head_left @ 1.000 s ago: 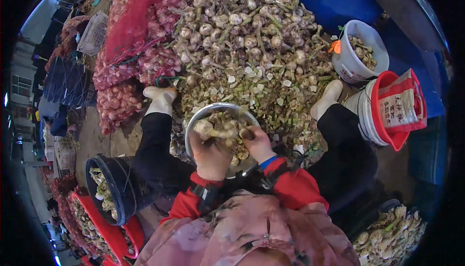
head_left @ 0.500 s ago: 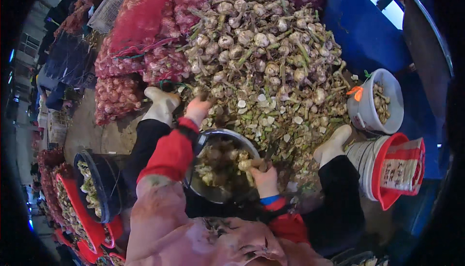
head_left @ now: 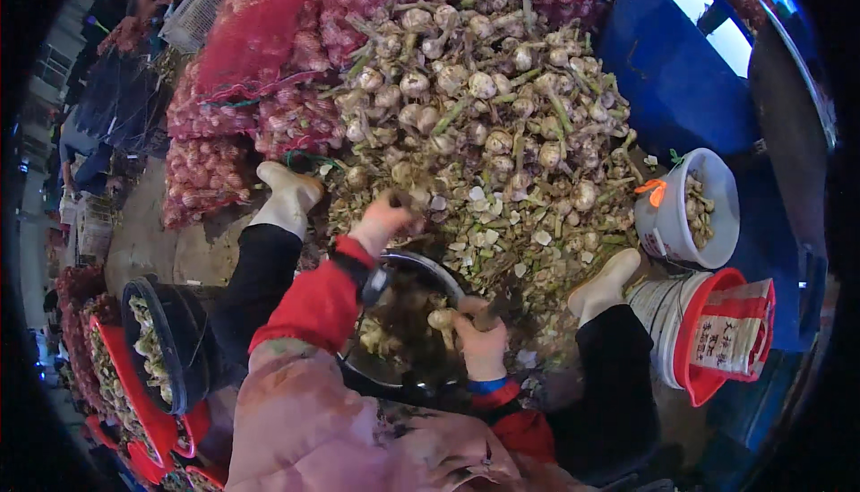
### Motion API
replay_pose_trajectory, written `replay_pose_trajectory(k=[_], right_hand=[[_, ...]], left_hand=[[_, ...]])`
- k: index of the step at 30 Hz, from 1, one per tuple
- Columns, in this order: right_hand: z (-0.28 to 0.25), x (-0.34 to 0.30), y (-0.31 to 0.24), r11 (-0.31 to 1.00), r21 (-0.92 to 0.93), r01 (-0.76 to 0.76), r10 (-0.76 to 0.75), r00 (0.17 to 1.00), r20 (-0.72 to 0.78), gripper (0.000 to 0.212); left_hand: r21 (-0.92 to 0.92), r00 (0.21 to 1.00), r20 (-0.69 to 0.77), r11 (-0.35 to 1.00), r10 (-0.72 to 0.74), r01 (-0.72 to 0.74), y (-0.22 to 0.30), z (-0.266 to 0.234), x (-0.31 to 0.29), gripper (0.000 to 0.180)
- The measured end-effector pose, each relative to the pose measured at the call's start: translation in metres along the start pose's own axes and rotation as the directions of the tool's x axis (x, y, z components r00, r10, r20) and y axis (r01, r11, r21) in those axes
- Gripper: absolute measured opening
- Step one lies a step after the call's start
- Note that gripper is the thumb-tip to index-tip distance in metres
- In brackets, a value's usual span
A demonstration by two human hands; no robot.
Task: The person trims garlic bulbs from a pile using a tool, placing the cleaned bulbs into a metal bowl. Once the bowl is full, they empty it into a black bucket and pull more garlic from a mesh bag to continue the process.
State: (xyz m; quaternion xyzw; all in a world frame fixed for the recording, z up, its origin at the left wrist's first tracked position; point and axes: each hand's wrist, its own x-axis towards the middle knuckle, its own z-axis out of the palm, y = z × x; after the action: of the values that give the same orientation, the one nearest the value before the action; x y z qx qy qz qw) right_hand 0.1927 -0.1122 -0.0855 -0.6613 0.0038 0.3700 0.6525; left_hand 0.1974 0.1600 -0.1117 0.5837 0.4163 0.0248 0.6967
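My left hand (head_left: pixel 387 221) is over the near edge of the garlic pile (head_left: pixel 475 89), just above the far rim of a metal basin (head_left: pixel 421 265). Its fingers are closed on a brownish garlic bulb, blurred by motion. Over the basin's right side, my right hand (head_left: pixel 484 347) is closed, with a pale garlic bulb (head_left: pixel 441 319) at its thumb. A short brown-handled tool (head_left: pixel 491 313) juts from the same hand; its dark end is hard to make out. More garlic bulbs (head_left: pixel 380 340) lie in the basin, between my legs.
Red mesh sacks of garlic (head_left: pixel 210 178) are stacked at the far left. A grey-white bucket (head_left: pixel 717 196) and a red-rimmed bucket (head_left: pixel 703 340) stand at the right; a dark bucket (head_left: pixel 184 349) is at the left. My boots (head_left: pixel 291 192) flank the trimmings.
My left hand has moved right and slightly nearer, from beside the left boot toward the basin's far rim. My right hand has shifted a little left and nearer. The view has tilted slightly.
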Motion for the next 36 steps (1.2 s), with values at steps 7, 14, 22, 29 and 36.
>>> replay_pose_trajectory(k=[7,14,22,29,36], right_hand=[[0.011,-0.032,-0.021,0.872,0.017,0.489,-0.488,0.866,0.11,0.032],[-0.007,-0.056,-0.03,0.988,0.116,0.098,-0.12,0.973,0.199,0.023],[-0.008,-0.073,-0.016,0.545,-0.541,0.641,-0.543,0.761,0.355,0.029],[0.008,-0.073,-0.005,0.306,-0.704,0.641,-0.42,0.754,0.505,0.019],[0.0,-0.031,0.054,0.551,-0.64,0.536,-0.494,0.827,0.268,0.022]], left_hand=[[0.364,0.649,0.491,0.54,0.581,-0.759,-0.032,0.025,-0.162,0.069],[0.286,0.936,0.23,0.901,0.265,-0.326,-0.024,0.036,-0.228,0.084],[0.244,0.94,0.128,0.909,0.315,-0.338,-0.036,0.012,-0.243,0.079],[0.389,0.888,0.218,0.798,0.406,-0.46,-0.039,0.009,-0.249,0.077],[0.332,0.938,0.071,0.879,0.338,-0.342,-0.038,0.015,-0.268,0.07]])
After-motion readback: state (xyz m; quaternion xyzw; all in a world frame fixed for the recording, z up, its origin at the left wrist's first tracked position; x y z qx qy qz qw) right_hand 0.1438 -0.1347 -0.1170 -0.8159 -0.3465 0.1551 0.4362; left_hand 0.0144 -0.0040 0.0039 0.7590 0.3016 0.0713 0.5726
